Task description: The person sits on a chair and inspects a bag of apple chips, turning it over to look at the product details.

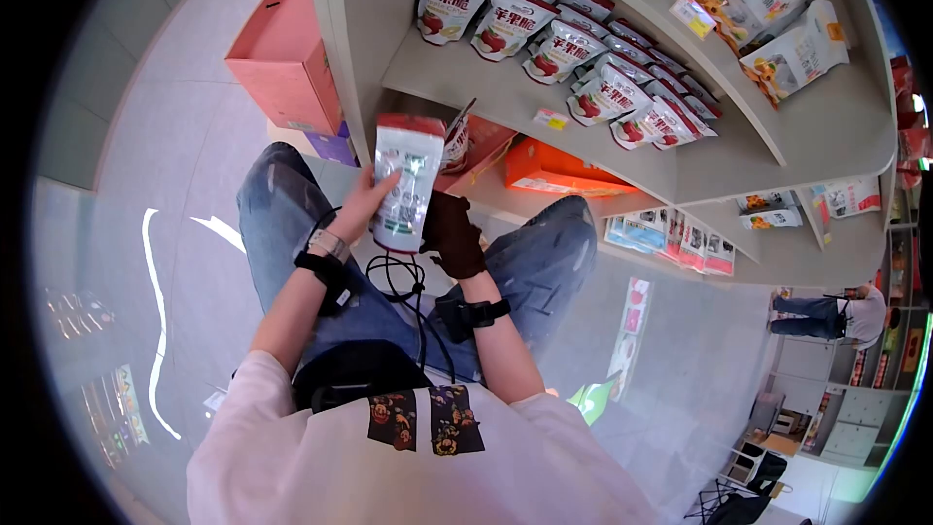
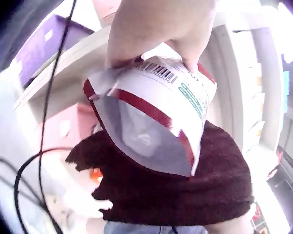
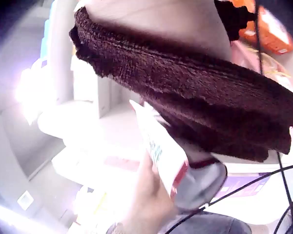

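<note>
My left hand (image 1: 362,206) grips a white and silver stand-up pouch (image 1: 408,175) with a dark red top band, its thumb across the printed face. In the left wrist view the pouch's barcode and its folded-in bottom (image 2: 149,141) show, with red edging. Close beside the pouch, my right hand (image 3: 171,19) holds a dark brown plush cloth (image 1: 452,233). The cloth hangs in folds, overlaps the pouch's edge, and hides the right fingers. Just behind the held pouch, another red and white pouch (image 1: 457,144) stands tilted.
Rows of similar red and white pouches (image 1: 510,24) fill the shelf (image 1: 457,73) ahead. Below it lies an orange box (image 1: 564,170). A pink box (image 1: 287,63) stands left of the unit. Black cables (image 1: 403,277) dangle over my lap. A person (image 1: 826,316) stands far right.
</note>
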Tool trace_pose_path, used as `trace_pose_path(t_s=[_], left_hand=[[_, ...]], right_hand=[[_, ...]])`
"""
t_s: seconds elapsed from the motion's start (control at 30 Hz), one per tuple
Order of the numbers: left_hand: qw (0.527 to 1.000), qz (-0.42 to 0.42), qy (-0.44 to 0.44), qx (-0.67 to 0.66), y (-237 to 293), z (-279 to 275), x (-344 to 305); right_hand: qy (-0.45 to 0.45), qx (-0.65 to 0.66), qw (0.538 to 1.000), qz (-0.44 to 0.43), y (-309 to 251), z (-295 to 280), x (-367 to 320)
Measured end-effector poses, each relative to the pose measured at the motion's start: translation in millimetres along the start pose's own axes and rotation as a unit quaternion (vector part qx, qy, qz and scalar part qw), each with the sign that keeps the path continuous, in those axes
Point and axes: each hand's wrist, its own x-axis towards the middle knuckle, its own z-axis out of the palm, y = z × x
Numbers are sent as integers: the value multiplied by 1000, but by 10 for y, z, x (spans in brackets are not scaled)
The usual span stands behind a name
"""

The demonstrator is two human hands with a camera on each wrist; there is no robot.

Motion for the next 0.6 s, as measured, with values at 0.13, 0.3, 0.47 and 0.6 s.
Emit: trace_pose_path(t_s=[0.13, 0.3, 0.47, 0.6], left_hand=[[992, 83, 17, -98, 676, 173, -200], [978, 147, 16, -145, 1197, 502, -640], [966, 111, -80, -219, 1300, 632, -1035], [969, 190, -78, -139, 1456, 591, -1557]], right_hand=[[54, -313, 930, -184, -526, 247, -232], [164, -478, 784, -361, -753, 504, -493], [330, -783, 407, -334, -819, 867, -972], [139, -576, 688, -420, -679, 891, -1148]])
